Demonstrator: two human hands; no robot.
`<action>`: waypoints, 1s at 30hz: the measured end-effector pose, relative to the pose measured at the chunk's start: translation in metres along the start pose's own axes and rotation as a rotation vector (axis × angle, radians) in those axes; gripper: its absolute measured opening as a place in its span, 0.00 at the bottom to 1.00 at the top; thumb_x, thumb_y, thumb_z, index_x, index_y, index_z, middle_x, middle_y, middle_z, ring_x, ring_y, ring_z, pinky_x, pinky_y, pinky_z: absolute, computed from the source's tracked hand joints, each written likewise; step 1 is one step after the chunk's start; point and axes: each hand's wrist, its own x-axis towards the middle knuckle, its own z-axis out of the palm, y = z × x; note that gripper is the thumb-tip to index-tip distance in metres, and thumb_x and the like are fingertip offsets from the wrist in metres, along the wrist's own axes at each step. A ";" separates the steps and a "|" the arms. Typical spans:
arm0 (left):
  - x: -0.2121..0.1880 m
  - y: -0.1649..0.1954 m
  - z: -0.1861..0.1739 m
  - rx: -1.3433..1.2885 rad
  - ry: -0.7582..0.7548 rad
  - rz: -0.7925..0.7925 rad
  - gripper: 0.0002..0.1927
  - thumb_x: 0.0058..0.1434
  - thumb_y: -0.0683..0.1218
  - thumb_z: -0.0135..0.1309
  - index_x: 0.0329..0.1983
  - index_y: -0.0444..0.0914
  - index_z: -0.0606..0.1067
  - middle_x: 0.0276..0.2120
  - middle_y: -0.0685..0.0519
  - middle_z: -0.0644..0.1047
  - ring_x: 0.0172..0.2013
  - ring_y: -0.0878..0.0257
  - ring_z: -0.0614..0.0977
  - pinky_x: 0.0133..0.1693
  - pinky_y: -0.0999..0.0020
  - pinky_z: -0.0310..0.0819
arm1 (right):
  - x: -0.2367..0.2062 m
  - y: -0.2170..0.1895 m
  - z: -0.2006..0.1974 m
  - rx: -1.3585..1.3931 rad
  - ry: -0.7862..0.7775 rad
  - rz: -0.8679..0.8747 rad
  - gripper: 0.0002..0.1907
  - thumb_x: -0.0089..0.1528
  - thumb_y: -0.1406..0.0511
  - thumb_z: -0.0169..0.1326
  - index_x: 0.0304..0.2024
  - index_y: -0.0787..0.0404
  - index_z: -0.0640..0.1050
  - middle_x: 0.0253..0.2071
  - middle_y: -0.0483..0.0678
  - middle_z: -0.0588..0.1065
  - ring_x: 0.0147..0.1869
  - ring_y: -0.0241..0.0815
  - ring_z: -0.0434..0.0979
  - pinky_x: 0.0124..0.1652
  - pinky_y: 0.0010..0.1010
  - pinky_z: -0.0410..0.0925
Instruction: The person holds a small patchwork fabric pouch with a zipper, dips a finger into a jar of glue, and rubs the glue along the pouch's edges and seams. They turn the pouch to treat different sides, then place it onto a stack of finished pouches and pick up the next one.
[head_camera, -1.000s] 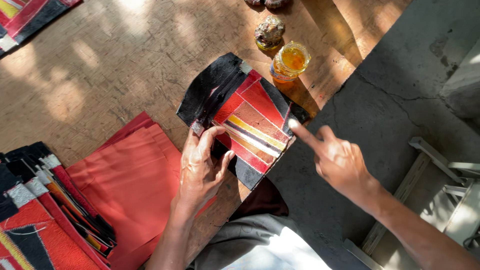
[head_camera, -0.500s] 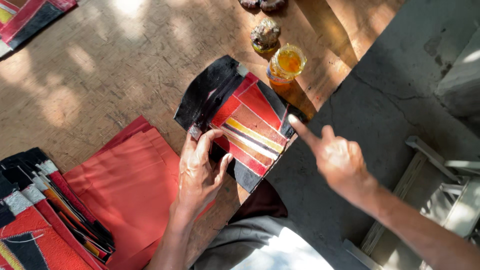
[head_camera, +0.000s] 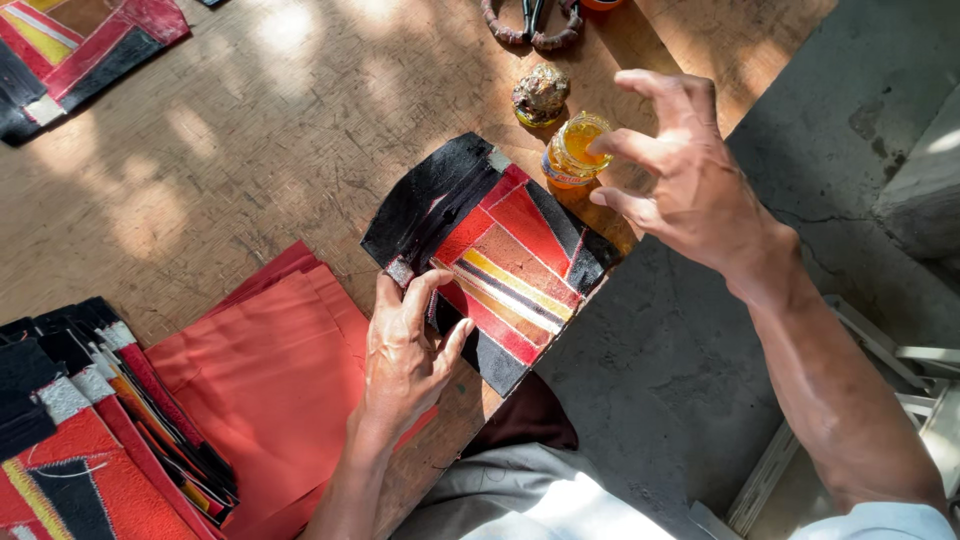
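The patchwork panel (head_camera: 500, 255) lies tilted across the edge of the wooden table (head_camera: 250, 150), one corner hanging past the edge over the grey concrete floor (head_camera: 800, 150). It is a rectangle of red, black and brown pieces, with a yellow stripe and a dark stripe running side by side through the middle.

The left hand (head_camera: 405, 350) rests flat on the near-left edge of the panel, fingers slightly spread, the thumb and forefinger pressing down on the cloth beside a small grey tab. The right hand (head_camera: 685, 175) hangs just beyond the far-right corner of the panel, fingers fanned and curled like a claw, holding nothing; its forefinger tip sits right at the rim of the small open jar (head_camera: 572, 150).

That jar stands just past the far corner of the panel, round, with amber-yellow contents and an orange band around its wall. Just behind it, farther from the panel, is a lumpy brownish object (head_camera: 540, 95) on a yellow base; I cannot tell what it is.

Left of the panel, touching the wrist side of the left hand, lie plain red sheets (head_camera: 265, 375), stacked loosely. Farther left sits a fanned pile of patchwork pieces (head_camera: 90, 420) in red, black and grey. Another patchwork piece (head_camera: 70, 50) lies well away at the table's far-left corner.
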 end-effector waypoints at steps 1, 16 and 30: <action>0.000 -0.001 0.000 0.004 -0.016 -0.030 0.28 0.54 0.46 0.67 0.58 0.42 0.71 0.43 0.41 0.66 0.43 0.47 0.74 0.45 0.53 0.70 | 0.002 0.001 0.003 0.047 -0.030 0.021 0.20 0.54 0.61 0.71 0.46 0.63 0.83 0.71 0.56 0.63 0.74 0.55 0.54 0.72 0.45 0.56; -0.001 -0.003 0.001 -0.049 0.059 0.129 0.26 0.56 0.44 0.66 0.57 0.38 0.70 0.48 0.40 0.67 0.49 0.44 0.74 0.49 0.52 0.69 | -0.053 -0.035 -0.022 0.766 0.069 0.355 0.30 0.58 0.72 0.66 0.61 0.56 0.69 0.43 0.47 0.71 0.47 0.38 0.72 0.45 0.29 0.71; -0.003 -0.004 0.005 -0.085 0.082 0.162 0.27 0.57 0.43 0.66 0.58 0.36 0.70 0.49 0.41 0.68 0.51 0.45 0.74 0.52 0.54 0.70 | -0.101 -0.103 0.048 0.839 -0.595 0.618 0.51 0.56 0.71 0.56 0.79 0.44 0.51 0.26 0.43 0.79 0.26 0.33 0.77 0.32 0.30 0.75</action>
